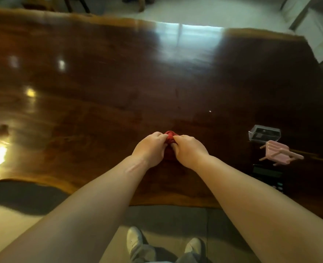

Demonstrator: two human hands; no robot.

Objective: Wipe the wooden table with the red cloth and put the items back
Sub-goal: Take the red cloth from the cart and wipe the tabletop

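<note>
The red cloth (169, 138) is bunched up small between both hands, just above the near middle of the dark glossy wooden table (119, 82). My left hand (150, 148) grips its left side and my right hand (188, 149) grips its right side, fingers closed on the fabric. Most of the cloth is hidden by the hands. At the table's right end lie a clear plastic box (264, 134), a pink ridged holder with peg legs (279, 155) on its side, and a dark calculator-like device (271, 179).
The table's near edge runs wavy just in front of my feet (164, 245). Bright light glare lies on the left and far middle of the tabletop. Chair legs stand beyond the far edge at the top.
</note>
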